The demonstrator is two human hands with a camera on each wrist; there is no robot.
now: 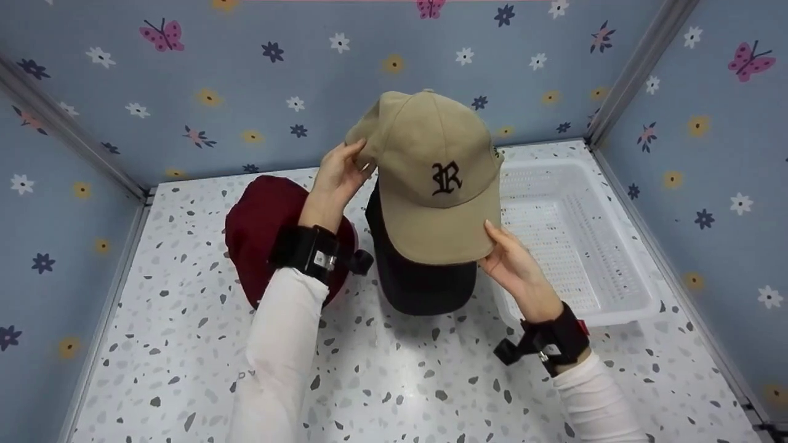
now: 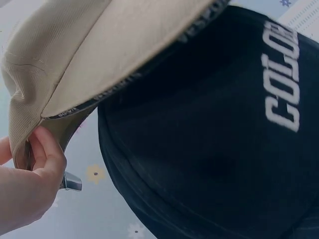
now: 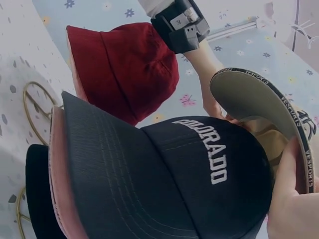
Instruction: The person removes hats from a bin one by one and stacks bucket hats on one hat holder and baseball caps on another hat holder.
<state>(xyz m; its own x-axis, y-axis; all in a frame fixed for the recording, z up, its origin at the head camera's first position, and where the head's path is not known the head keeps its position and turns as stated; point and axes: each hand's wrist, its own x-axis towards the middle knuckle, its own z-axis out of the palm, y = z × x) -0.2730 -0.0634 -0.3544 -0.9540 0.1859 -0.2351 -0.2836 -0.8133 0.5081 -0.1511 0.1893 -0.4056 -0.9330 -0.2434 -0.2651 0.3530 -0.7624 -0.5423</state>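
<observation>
A beige baseball cap (image 1: 431,141) with a dark letter R is held up by both hands, brim toward me. My left hand (image 1: 338,175) pinches its rear edge near the metal strap buckle (image 2: 73,181). On the other side, my right hand (image 1: 517,267) grips the brim's corner, thumb and fingers on either face. Below it sits a black cap (image 3: 209,159) with white COLORADO lettering. A pink brim (image 3: 61,174) and another black piece of headwear (image 3: 37,194) show under that cap. To the left is a dark red hat (image 1: 265,215), partly behind my left wrist.
A white perforated plastic basket (image 1: 640,271) stands on the right of the speckled white table (image 1: 394,381). Gold wire rings (image 3: 30,107) show under the headwear in the right wrist view. Blue flowered panels (image 1: 345,67) enclose the back and sides.
</observation>
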